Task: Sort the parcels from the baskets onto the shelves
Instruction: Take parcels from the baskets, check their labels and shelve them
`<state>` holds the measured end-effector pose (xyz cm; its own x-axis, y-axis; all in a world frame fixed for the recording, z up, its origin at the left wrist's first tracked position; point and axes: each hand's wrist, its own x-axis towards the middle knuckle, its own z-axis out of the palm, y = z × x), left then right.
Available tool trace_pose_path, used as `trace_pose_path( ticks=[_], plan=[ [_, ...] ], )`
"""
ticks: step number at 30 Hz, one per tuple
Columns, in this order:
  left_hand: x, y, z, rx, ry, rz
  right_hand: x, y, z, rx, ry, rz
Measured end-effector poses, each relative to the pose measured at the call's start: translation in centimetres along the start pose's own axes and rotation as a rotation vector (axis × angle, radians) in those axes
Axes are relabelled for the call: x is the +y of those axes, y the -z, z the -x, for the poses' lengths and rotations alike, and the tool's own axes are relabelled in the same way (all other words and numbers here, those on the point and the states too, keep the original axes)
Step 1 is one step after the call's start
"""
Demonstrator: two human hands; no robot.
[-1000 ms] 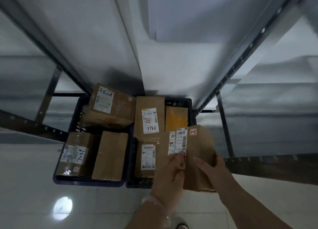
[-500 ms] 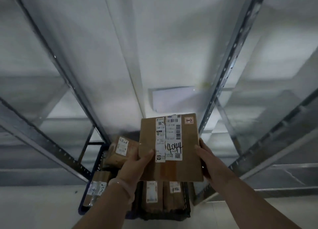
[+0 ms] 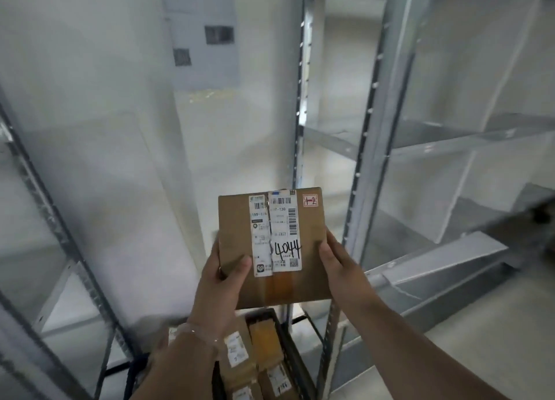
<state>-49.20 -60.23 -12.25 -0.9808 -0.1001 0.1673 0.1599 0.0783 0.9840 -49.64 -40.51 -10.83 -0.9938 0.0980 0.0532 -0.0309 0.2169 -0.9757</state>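
Observation:
I hold a brown cardboard parcel (image 3: 312, 237) up in front of me, label side up, with "4044" handwritten on its white label and a red "1-2" mark in the corner. My left hand (image 3: 220, 282) grips its left edge, thumb on top. My right hand (image 3: 339, 264) grips its right edge. Below, at the bottom of the view, a dark basket (image 3: 292, 354) holds several more brown parcels (image 3: 265, 344) with labels.
Grey metal shelf racks stand on both sides: an upright post (image 3: 372, 135) just right of the parcel, bare shelf boards (image 3: 444, 138) at the right, another rack frame (image 3: 57, 219) at the left. A white wall with a grey panel (image 3: 204, 33) lies ahead.
Both hands lifted the parcel out of the basket and up to chest height. My view rose from the baskets on the floor to the racks and wall.

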Motion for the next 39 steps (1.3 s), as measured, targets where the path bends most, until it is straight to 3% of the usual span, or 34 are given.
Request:
trace_pose_path(
  ticks=[7,17,29,39],
  plan=[
    [6.9,-6.4,3.1,-0.122,-0.149,0.085,-4.4,9.1,5.6,0.164,0.232,-0.027],
    [14.5,-21.2,7.7,-0.293,-0.308,0.189,-6.7,25.3,11.6,0.319,0.369,-0.011],
    [17.0,-45.3,14.6,-0.448,-0.348,0.297,-2.8,49.2,17.8,0.535,0.384,0.077],
    [16.1,-58.1,12.3,-0.540,-0.319,0.283,1.9,59.5,14.4,0.601,0.357,0.034]
  ],
)
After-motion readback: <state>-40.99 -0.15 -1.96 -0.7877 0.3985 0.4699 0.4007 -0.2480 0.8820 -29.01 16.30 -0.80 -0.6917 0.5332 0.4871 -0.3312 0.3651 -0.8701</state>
